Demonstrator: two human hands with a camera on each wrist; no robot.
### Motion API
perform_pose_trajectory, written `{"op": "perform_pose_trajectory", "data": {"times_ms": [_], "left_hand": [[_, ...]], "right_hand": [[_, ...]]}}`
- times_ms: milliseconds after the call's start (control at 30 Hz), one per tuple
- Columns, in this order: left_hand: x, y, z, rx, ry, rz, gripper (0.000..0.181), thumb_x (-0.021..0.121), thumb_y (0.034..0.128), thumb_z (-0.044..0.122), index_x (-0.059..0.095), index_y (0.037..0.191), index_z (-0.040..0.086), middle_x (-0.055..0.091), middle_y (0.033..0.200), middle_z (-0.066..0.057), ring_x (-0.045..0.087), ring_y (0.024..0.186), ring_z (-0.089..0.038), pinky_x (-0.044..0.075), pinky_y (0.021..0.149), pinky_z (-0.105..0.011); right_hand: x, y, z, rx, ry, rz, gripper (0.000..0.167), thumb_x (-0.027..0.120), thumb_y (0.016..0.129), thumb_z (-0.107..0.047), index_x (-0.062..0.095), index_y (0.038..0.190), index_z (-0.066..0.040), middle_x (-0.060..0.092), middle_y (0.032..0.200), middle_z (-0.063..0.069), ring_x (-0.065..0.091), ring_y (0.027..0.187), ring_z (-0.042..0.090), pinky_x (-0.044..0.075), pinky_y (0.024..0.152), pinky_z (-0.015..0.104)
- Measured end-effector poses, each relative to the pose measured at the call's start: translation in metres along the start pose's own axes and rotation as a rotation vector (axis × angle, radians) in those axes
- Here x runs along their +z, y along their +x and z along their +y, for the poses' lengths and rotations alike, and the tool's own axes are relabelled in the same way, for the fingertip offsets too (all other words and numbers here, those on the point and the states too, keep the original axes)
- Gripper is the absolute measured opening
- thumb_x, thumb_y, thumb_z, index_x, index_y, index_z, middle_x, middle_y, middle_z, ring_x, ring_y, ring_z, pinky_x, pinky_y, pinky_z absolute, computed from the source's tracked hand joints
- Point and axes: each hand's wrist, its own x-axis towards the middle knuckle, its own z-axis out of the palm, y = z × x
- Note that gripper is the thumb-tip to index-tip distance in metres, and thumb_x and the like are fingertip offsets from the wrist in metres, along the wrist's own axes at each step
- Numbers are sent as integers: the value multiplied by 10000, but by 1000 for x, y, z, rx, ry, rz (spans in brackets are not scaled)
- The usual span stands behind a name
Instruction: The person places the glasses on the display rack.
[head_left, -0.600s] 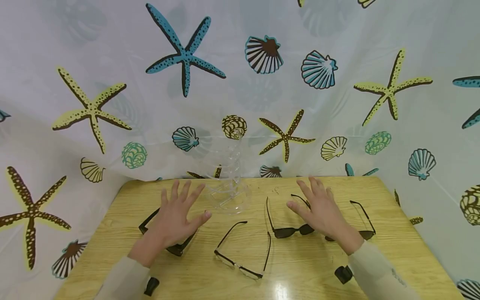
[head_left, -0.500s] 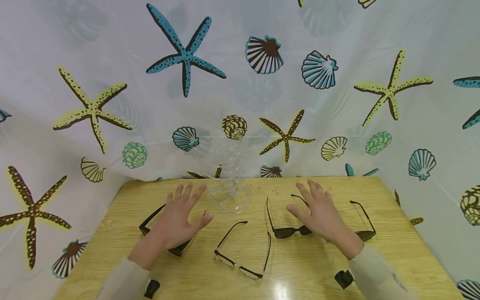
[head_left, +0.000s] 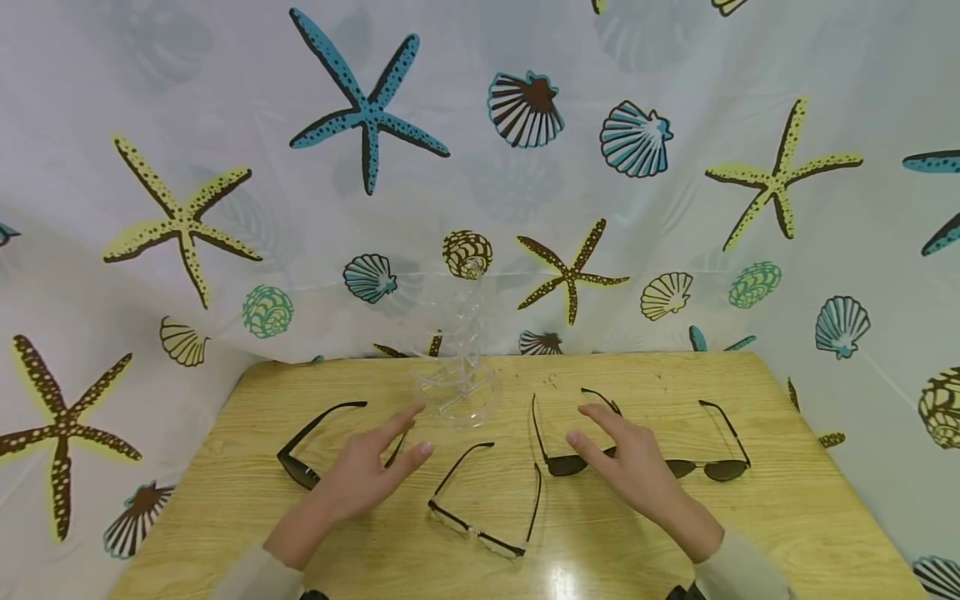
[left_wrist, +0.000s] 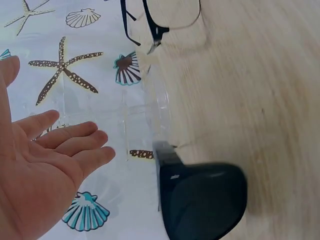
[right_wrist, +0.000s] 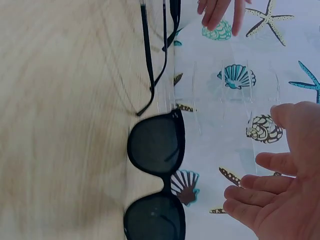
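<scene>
My left hand [head_left: 356,475] hovers with fingers extended over thick black-framed sunglasses [head_left: 298,468], hiding part of them. A dark lens of those sunglasses [left_wrist: 207,197] shows beside the palm in the left wrist view. On the other side, my right hand [head_left: 637,468] is held out above black sunglasses [head_left: 567,465], covering one of their lenses. Both lenses of this pair [right_wrist: 157,145] appear in the right wrist view, apart from the fingers [right_wrist: 255,200]. Neither hand holds anything. Between the hands lie clear-lensed eyeglasses [head_left: 470,529] with their temples unfolded.
A transparent tiered stand [head_left: 468,400] is at the back middle of the wooden table [head_left: 600,550]. Thin-framed sunglasses [head_left: 725,471] lie at the right. A white curtain [head_left: 480,192] printed with starfish and shells hangs behind and beside the table.
Both hands have drawn slightly back toward the person, and their fingers have lowered. More of the left sunglasses and of the far-right pair now shows. The glasses have stayed in place.
</scene>
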Motion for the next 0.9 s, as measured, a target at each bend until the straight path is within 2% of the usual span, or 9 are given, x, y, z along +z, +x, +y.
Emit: {"op": "perform_pose_trajectory", "data": {"times_ms": [33,100,167,300,367,533,667,900], "left_hand": [[2,-1,0,-1,-25,-1,641,554,1084,489,391,1646,229,604,1489,-242,759,1016,-401,582,941,-562],[6,-3,-1,-21,-77,-2,602,545,1092,480,440,1620,212,631,1457,-234,667,1277,-431,577,991,-577],[9,-4,-1,-47,-141,-15,583,550,1093,474,470,1602,202,646,1441,-227,656,1304,-411,571,1023,-553],[14,-7,-3,-87,-246,-53,564,587,1085,433,512,1570,154,694,1379,-202,701,1250,-347,607,979,-471],[16,-9,-5,-98,-282,-71,559,600,1083,404,523,1557,118,715,1343,-197,725,1206,-330,616,954,-460],[24,-11,-6,-146,-323,-66,527,620,1076,374,561,1524,103,745,1285,-188,748,1148,-299,619,932,-461],[31,-12,-9,-174,-338,-50,526,637,1067,369,577,1508,90,755,1259,-189,750,1136,-295,621,887,-432],[40,-14,-15,-178,-440,-72,534,628,1078,277,538,1503,-33,766,1189,-233,767,1047,-301,619,833,-333]], "right_hand": [[1,-2,-2,15,23,0,540,629,1061,-439,608,1484,-104,645,1468,166,658,1299,381,572,988,582],[4,-6,-5,61,91,-15,519,645,1051,-441,633,1464,-126,718,1367,130,721,1209,325,611,927,517],[6,-10,-8,126,178,-29,504,663,1039,-448,655,1447,-153,760,1289,83,760,1126,256,633,874,437],[14,-19,-12,221,328,-59,475,687,1024,-443,696,1399,-151,785,1223,35,769,1052,158,623,858,288],[18,-24,-12,245,382,-79,468,695,1020,-435,714,1371,-125,786,1214,54,766,1054,183,614,850,254],[31,-34,-10,280,518,-151,493,687,1033,-393,695,1359,-23,769,1205,175,768,1044,321,635,850,313],[41,-40,-7,313,614,-195,525,689,1039,-335,639,1397,46,753,1181,231,766,1035,344,640,873,355],[56,-51,-5,313,677,-235,537,682,1047,-224,559,1470,84,768,1130,247,778,961,311,647,806,348]]}}
